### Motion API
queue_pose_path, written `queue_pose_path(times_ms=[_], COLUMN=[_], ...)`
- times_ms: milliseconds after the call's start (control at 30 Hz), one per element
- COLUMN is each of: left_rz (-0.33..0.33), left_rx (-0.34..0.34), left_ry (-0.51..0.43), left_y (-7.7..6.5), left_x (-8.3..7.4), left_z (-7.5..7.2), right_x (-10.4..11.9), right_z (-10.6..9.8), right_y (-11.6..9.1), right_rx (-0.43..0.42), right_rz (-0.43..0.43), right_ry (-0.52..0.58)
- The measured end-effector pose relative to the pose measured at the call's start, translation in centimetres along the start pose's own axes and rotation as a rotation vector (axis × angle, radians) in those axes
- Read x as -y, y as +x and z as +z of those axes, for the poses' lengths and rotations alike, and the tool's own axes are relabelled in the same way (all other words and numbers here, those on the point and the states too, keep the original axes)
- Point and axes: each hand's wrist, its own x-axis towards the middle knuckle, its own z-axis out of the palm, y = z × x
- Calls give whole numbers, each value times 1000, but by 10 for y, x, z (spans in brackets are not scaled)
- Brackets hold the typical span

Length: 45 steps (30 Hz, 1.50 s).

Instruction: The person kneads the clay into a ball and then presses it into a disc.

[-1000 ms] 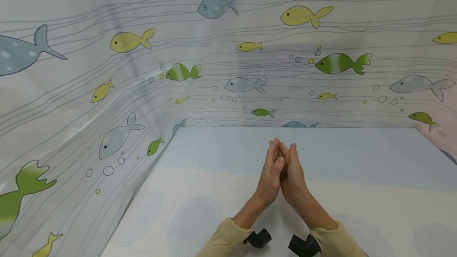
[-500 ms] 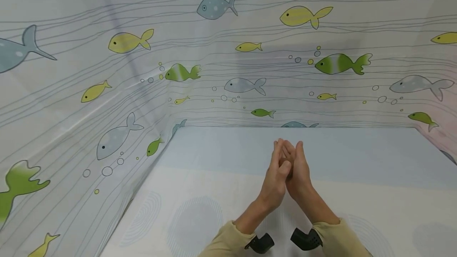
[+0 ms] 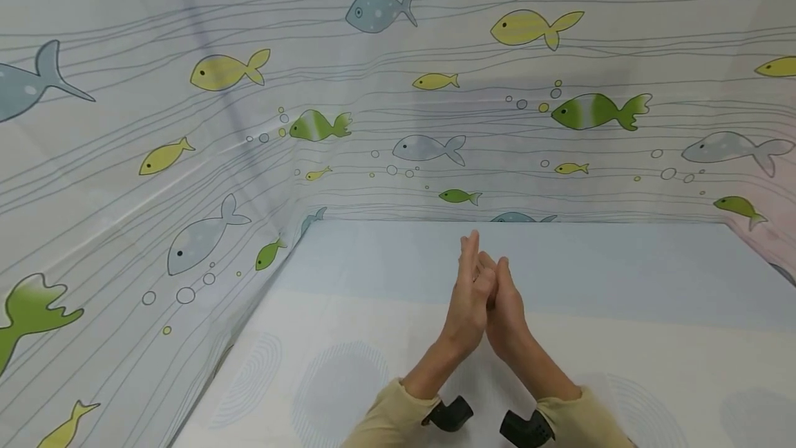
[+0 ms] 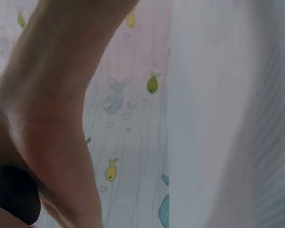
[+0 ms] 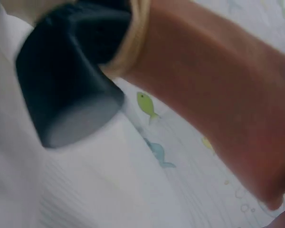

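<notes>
In the head view my left hand [image 3: 466, 304] and right hand [image 3: 508, 313] are raised over the table, palms facing and touching. The fingers of both point away from me and look mostly straight. My left fingertips reach farther forward than the right ones. No object shows between the palms, though the space between them is largely hidden. Bare skin of a wrist and forearm [image 4: 52, 109] fills the left side of the left wrist view. In the right wrist view another forearm [image 5: 218, 80] runs beside a black wrist camera [image 5: 71, 76].
A white table [image 3: 348, 316] with a pale blue band along its far side lies under the hands. Fish-printed curtains [image 3: 373, 102] hang behind it and to the left. Black cameras [image 3: 454, 413] sit at both wrists, below beige sleeves [image 3: 394, 413].
Both hands shifted slightly right, then back left, staying together. My left fingers have slid forward past the right ones, which now sit a little lower.
</notes>
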Motion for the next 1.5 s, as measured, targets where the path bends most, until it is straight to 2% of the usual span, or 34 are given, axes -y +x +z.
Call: queue_pose_path(times_ms=[133, 233, 500, 800, 1200, 1367, 1500], left_rz=[-16, -5, 43, 33, 24, 30, 32], left_rx=[-80, -120, -160, -210, -169, -145, -94], left_ry=[-55, -56, -16, -12, -31, -20, -42], left_y=[6, 10, 15, 18, 17, 12, 6], left_x=[7, 11, 14, 14, 22, 24, 24], left_z=[-9, -17, -33, -43, -42, -35, -23], right_x=[-3, -3, -3, -1, 10, 10, 9], right_z=[15, 24, 33, 39, 37, 33, 27], right_y=[-8, -13, -17, -21, -24, -22, -19], right_rx=[21, 32, 176, 200, 173, 160, 119], right_rz=[-8, -5, -59, -55, -34, -53, -49], right_ry=[-46, -50, -43, -23, -24, -29, -38])
